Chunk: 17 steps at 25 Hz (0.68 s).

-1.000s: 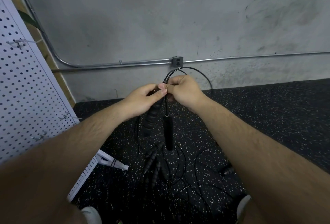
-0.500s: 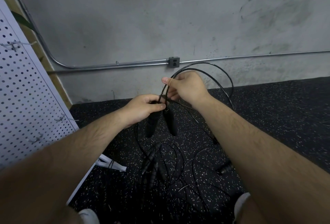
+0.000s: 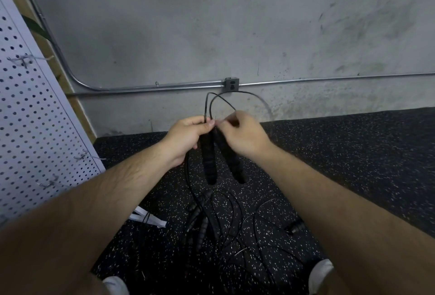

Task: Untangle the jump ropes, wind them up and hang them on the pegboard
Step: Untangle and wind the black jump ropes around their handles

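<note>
In front of me I hold a black jump rope. Its two ribbed handles (image 3: 209, 160) hang side by side below my hands, and its thin cord (image 3: 237, 93) arches in loops above them. My left hand (image 3: 188, 137) grips the top of the handles with the cord. My right hand (image 3: 242, 134) pinches the cord right beside it, fingertips almost touching the left thumb. More black jump ropes (image 3: 211, 219) lie tangled on the speckled floor below. The white pegboard (image 3: 30, 116) stands at the left with several metal hooks (image 3: 22, 60).
A grey concrete wall is close ahead, with a metal conduit and an outlet box (image 3: 231, 84) just above my hands. A loose black handle (image 3: 295, 227) lies on the floor to the right. The pegboard's white foot (image 3: 148, 218) juts out at lower left. My shoes show at the bottom edge.
My right hand has come back down from its raised position to meet the left hand. The cord loop above is smaller, and both handles now hang together under my hands.
</note>
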Motion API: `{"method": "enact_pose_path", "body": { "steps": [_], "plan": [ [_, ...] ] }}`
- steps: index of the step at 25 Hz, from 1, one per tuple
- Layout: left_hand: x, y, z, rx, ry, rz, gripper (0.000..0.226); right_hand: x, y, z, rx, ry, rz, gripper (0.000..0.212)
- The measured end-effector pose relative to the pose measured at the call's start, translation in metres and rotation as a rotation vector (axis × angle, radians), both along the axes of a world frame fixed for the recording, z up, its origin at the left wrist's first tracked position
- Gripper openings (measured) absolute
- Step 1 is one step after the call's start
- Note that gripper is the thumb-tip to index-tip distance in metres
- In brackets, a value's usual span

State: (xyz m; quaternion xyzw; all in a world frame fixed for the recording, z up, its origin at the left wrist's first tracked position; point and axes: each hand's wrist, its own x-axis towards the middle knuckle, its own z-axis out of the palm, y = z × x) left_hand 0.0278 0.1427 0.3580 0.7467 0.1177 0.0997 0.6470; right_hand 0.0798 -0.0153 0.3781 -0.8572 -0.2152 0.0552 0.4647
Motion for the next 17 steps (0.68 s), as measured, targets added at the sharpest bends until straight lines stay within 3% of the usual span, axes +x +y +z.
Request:
{"method": "enact_pose_path", "body": {
  "steps": [4,6,11,13,15,17],
  "plan": [
    [0.003,-0.003,0.01,-0.198,0.001,0.106,0.009,-0.031,0.01,-0.024,-0.26,-0.173,0.048,0.093],
    [0.003,-0.007,0.014,-0.239,0.033,0.112,0.009,-0.032,0.016,-0.031,-0.395,-0.302,-0.017,0.102],
    [0.003,0.0,0.005,-0.258,0.098,0.084,0.012,-0.023,0.017,-0.032,-0.449,-0.27,-0.029,0.065],
    [0.0,0.008,0.003,-0.12,0.206,0.057,0.032,-0.019,0.014,-0.029,-0.506,-0.299,0.019,0.059],
    [-0.009,0.015,0.007,0.115,0.441,-0.044,0.055,-0.012,0.009,-0.023,-0.584,-0.345,0.061,0.059],
    [-0.021,0.014,0.018,0.56,0.66,-0.092,0.058,-0.005,0.004,-0.016,-0.651,-0.367,0.093,0.057]
  ]
}}
